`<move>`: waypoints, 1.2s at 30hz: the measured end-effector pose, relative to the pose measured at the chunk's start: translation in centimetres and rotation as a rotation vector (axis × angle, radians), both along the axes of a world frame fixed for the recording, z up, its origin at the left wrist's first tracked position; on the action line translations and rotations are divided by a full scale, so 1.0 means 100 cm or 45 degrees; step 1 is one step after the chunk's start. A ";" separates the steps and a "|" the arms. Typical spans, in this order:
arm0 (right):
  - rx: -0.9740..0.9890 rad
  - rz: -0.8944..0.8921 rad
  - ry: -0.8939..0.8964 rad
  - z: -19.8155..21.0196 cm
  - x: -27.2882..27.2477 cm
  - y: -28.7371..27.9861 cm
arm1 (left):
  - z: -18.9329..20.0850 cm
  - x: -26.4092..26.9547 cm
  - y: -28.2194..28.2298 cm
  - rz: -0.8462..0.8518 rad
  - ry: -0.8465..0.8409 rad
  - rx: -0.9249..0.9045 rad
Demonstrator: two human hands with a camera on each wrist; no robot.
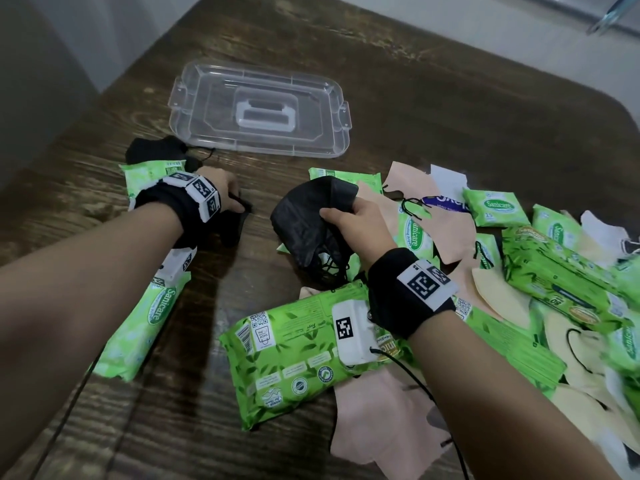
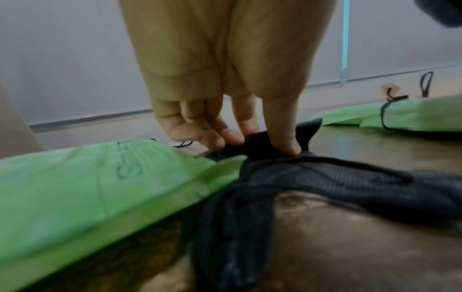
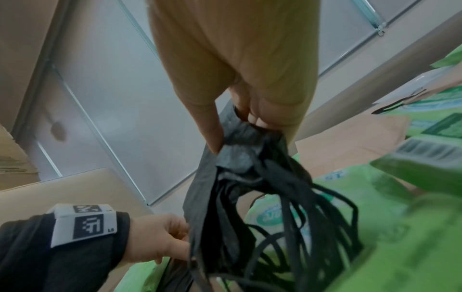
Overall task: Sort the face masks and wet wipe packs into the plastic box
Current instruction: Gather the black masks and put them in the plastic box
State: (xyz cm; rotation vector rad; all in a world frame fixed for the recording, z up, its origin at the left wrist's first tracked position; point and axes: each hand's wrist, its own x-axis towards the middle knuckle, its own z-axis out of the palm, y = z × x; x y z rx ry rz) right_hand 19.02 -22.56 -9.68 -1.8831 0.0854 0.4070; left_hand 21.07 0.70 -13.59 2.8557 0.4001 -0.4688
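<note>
Sanicare wipe packs (image 1: 493, 206), right hand (image 1: 360, 225) gripping black masks (image 1: 308, 225), left hand (image 1: 221, 188) pinching black mask (image 2: 312, 177)

Black masks (image 1: 308, 220); green leaf-printed wipe pack (image 1: 298, 355); peach masks (image 1: 384, 420); dark wood-grain table (image 1: 433, 109).

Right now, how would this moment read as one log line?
left hand: pinching black mask on table | right hand: holding bunch of black masks | clear lid: beyond, untouched
</note>
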 end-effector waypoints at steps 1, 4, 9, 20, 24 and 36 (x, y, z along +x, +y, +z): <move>-0.004 -0.001 -0.001 0.001 -0.001 -0.001 | 0.002 -0.002 -0.002 -0.047 0.012 0.057; 0.013 0.013 -0.011 0.007 -0.005 -0.005 | 0.011 -0.011 -0.011 -0.145 -0.052 0.019; 0.050 -0.004 -0.090 0.021 -0.010 -0.017 | 0.049 -0.023 -0.029 0.007 -0.335 -0.668; 0.279 0.088 -0.250 0.070 -0.044 -0.031 | 0.177 -0.084 -0.090 -0.376 -0.204 -1.658; 0.356 0.176 -0.276 0.086 -0.057 -0.030 | 0.175 -0.095 -0.111 -0.295 -0.460 -1.286; 0.324 0.278 -0.288 0.105 -0.075 -0.027 | 0.163 -0.104 -0.101 -0.284 -0.631 -0.879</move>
